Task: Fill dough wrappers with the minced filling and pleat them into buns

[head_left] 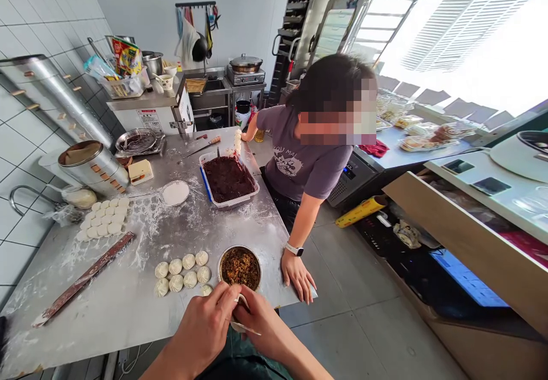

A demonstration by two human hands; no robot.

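Observation:
Between my two hands, close to the table's front edge, is a dough wrapper [245, 328], pale and partly hidden by my fingers. My left hand [206, 316] pinches its upper edge with thumb and forefinger. The fingers of my right hand [262, 318] curl round its other side. Just beyond them stands a round metal bowl of chopped brown filling [240, 268]. To its left sit several pleated buns [175, 266] in rows; one bun [206, 290] is partly covered by my left hand. Whether filling lies inside the wrapper I cannot tell.
A tub of dark red paste [229, 179] and a dish of flour [175, 193] stand farther back. Dough pieces [104, 218] and a long wooden stick [85, 277] lie left. Across the right corner, a person [299, 157] leans a hand [297, 274] on the steel table [128, 306].

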